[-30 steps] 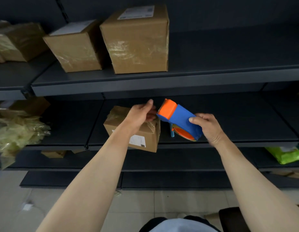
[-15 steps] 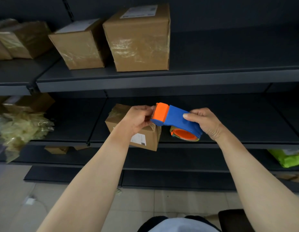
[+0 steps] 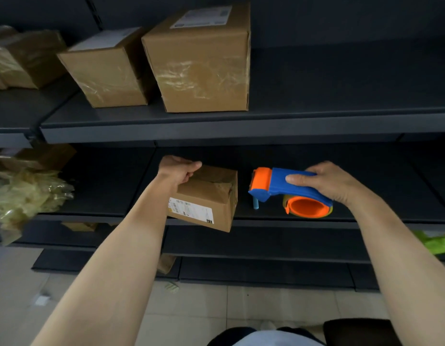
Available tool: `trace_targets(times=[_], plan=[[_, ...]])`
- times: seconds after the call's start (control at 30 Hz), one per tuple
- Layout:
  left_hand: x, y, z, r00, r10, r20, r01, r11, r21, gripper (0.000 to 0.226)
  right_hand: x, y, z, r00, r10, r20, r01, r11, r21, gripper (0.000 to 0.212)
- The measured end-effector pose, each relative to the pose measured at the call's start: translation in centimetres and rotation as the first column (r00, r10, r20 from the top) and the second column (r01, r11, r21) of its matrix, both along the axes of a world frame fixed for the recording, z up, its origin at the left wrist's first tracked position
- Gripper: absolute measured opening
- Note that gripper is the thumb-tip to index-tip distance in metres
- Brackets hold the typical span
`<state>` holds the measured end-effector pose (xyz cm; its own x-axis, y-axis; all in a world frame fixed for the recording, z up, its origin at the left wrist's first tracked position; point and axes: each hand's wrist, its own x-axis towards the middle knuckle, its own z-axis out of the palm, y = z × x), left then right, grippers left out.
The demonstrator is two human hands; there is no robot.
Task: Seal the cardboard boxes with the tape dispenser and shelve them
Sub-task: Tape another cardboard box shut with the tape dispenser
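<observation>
Dark grey metal shelving fills the head view, backed by a dark panel and standing on a floor (image 3: 191, 303) of pale tiles. On the upper shelf (image 3: 216, 126) a large cardboard box (image 3: 204, 68) stands near the front lip, with glossy tape across its near face and a white label on top. A lower box (image 3: 109, 71) sits just beside it on the left, and more taped boxes (image 3: 24, 58) lie further left on the neighbouring bay. At the left end of the middle shelf (image 3: 104, 186) is a heap of crumpled yellowish plastic film (image 3: 24, 196), with another carton (image 3: 42, 156) behind it. A green packet (image 3: 438, 243) shows at the far right, lower down. The small cardboard box (image 3: 206, 201) is at the front of the middle shelf, tilted, its labelled near face hanging past the lip. The left hand (image 3: 177, 171) grips its top far-left corner, fingers curled over the rumpled taped top. Just to the right of it, apart from the box, is the blue and orange tape dispenser (image 3: 278, 183). The right hand (image 3: 326, 181) is wrapped over its blue handle, with the orange head pointing toward the box and the roll low over the shelf; whether the roll touches the shelf cannot be told.
</observation>
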<state>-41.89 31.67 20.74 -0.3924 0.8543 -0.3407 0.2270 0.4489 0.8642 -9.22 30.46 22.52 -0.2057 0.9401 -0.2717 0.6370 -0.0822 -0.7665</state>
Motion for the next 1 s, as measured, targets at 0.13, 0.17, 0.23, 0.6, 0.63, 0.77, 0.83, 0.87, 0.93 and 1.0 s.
trace_targets(times=[0.13, 0.17, 0.23, 0.6, 0.63, 0.77, 0.83, 0.87, 0.93, 1.0], plan=[[-0.4, 0.6, -1.0, 0.995, 0.020, -0.097, -0.019, 1.000, 0.012, 0.020, -0.6, 0.4, 0.6, 0.997, 0.044, 0.059, -0.045, 0.999, 0.015, 0.072], [-0.6, 0.7, -1.1, 0.993, 0.018, -0.121, -0.016, 1.000, 0.015, 0.019, -0.8, 0.6, 0.8, 0.996, 0.050, 0.075, -0.052, 0.998, 0.024, 0.074], [-0.7, 1.1, -1.3, 0.979, -0.005, -0.203, 0.007, 1.000, 0.009, 0.018, -1.1, 0.9, 0.9, 0.990, 0.062, 0.129, -0.067, 0.997, 0.033, 0.075], [0.5, 0.5, -2.9, 0.861, -0.126, -0.493, 0.137, 0.990, -0.014, 0.018, -2.1, 1.4, -3.1, 0.968, 0.088, 0.236, -0.066, 0.993, -0.098, 0.071], [0.7, 0.4, -2.9, 0.843, -0.125, -0.523, 0.147, 0.989, 0.000, 0.018, -2.2, 1.4, -3.4, 0.971, 0.087, 0.224, -0.064, 0.992, -0.108, 0.074], [0.9, -0.1, -3.2, 0.818, -0.098, -0.567, 0.155, 0.986, 0.053, 0.016, -2.5, 1.3, -4.5, 0.976, 0.081, 0.203, -0.056, 0.991, -0.124, 0.071], [1.0, -0.3, -3.1, 0.823, -0.071, -0.564, 0.135, 0.988, 0.072, 0.022, -2.7, 1.3, -4.5, 0.977, 0.077, 0.199, -0.053, 0.991, -0.123, 0.067], [1.1, -0.4, -3.1, 0.827, -0.053, -0.560, 0.117, 0.990, 0.078, 0.030, -2.7, 1.2, -4.5, 0.977, 0.077, 0.199, -0.053, 0.991, -0.124, 0.065], [1.1, -0.4, -3.2, 0.844, -0.002, -0.537, 0.064, 0.993, 0.097, 0.045, -2.7, 1.1, -4.4, 0.976, 0.074, 0.203, -0.050, 0.991, -0.122, 0.061], [1.1, -0.7, -3.1, 0.844, 0.044, -0.534, 0.030, 0.991, 0.129, 0.031, -2.8, 1.1, -4.3, 0.976, 0.070, 0.206, -0.047, 0.992, -0.117, 0.060]])
